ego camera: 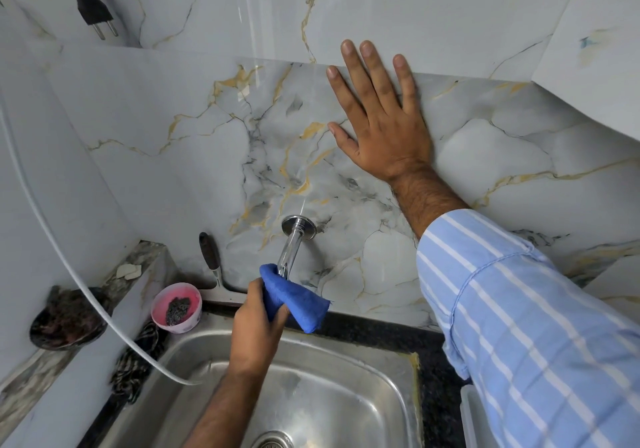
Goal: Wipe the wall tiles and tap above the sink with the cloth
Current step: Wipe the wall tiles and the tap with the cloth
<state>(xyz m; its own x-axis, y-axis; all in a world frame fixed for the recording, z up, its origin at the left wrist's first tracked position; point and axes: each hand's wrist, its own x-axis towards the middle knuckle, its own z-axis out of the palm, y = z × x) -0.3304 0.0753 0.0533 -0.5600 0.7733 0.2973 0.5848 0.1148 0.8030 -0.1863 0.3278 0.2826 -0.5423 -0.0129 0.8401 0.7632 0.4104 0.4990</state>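
Blue cloth [294,300] sits bunched in your left hand [256,330], fingers clenched around it against the chrome tap [290,246]. Your right hand [381,118] lies flat, fingers spread, on the marble wall tiles [173,108] above the steel sink [311,395].

I have one view only, the head camera, wide-angle, worn above the steel sink basin [311,395] and pitched forward and down. It faces the grey marble-patterned wall tiles [173,118] at close range, so they fill the upper frame. The chrome wall tap [294,239] sits near centre. Straight edges bow toward the borders. No second view to compare.
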